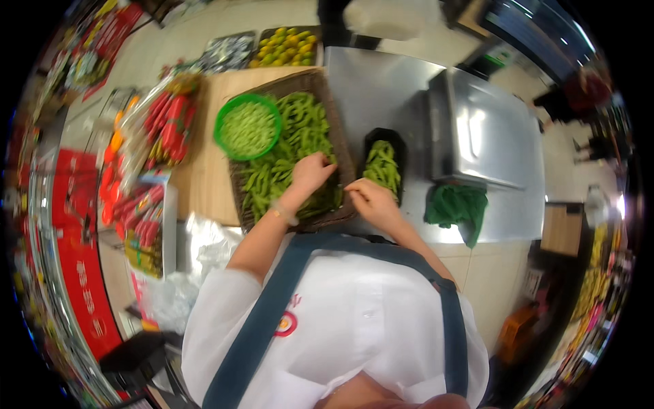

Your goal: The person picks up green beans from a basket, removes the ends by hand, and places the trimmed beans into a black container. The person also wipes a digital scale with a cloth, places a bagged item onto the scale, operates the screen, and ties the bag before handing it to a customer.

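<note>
A brown woven basket [334,112] in front of me holds many green bean pods [304,120] that look like edamame. On its far left corner rests a round green plastic bowl [218,134] of pale green shelled beans [249,128]. Over the pods is my left hand [311,176], its fingers curled; whether something is between them is too small to see. My right hand [375,202] is at the basket's right rim, thumb and fingertips close together, their contents unclear. Just beyond that hand lies a black tray [402,153] with more pods [383,163], partly covered by it.
The basket spans a wooden board [204,194] and a steel table [378,76]. To the right are a steel box [490,128] and a green cloth [456,207]. Packaged red sausages [176,122] stand left; a crate of green-orange citrus fruit [286,46] lies beyond.
</note>
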Tool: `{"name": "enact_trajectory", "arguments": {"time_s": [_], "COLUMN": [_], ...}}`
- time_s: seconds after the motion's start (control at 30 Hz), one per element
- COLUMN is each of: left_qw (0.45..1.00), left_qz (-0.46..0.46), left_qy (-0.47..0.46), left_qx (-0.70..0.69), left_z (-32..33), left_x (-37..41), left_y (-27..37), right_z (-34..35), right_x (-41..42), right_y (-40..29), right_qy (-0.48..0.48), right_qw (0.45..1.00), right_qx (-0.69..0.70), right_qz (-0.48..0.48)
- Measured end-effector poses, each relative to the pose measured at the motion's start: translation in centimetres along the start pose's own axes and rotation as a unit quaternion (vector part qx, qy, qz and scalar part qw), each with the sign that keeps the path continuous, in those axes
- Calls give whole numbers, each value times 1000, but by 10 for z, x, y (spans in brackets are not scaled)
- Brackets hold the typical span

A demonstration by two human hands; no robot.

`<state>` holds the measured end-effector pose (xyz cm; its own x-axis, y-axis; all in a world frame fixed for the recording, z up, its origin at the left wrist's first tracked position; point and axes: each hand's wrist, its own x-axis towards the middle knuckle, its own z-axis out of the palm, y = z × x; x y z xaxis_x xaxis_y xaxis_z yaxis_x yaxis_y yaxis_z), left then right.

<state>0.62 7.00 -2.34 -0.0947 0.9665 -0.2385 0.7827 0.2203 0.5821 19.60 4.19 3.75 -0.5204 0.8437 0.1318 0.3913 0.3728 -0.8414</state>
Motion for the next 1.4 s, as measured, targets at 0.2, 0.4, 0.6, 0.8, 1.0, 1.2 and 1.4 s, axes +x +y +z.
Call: {"name": "enact_trajectory", "arguments": {"time_s": [0.2, 0.4, 0.6, 0.8, 1.0, 1.2, 1.4], "left_qw": [999, 989, 990, 997, 981, 858, 815], "left_qz": [16, 38, 52, 59, 61, 17, -9], "left_qy": [34, 2, 14, -21, -13, -81, -90], "left_qx": [-35, -143, -127, -38, -184, -507, -573], "left_z": [10, 12, 4, 6, 5, -19, -13], "left_x": [2, 11, 1, -1, -13, -49, -58], "left_y": [-12, -14, 4, -2, -3, 19, 17], "right_z": [25, 29, 29, 32, 21, 20, 23], "right_x": [-1, -14, -14, -14, -15, -10, -11], "right_y": [6, 10, 9, 17, 2, 4, 0], "right_qy": [-5, -1, 1, 0, 11, 18, -28], "right_qw": [1000, 999, 1000, 1000, 997, 992, 973], "right_qx": [-10, -34, -12, -14, 58, 108, 208], "right_qz": [-12, -33, -17, -23, 56, 67, 94]}}
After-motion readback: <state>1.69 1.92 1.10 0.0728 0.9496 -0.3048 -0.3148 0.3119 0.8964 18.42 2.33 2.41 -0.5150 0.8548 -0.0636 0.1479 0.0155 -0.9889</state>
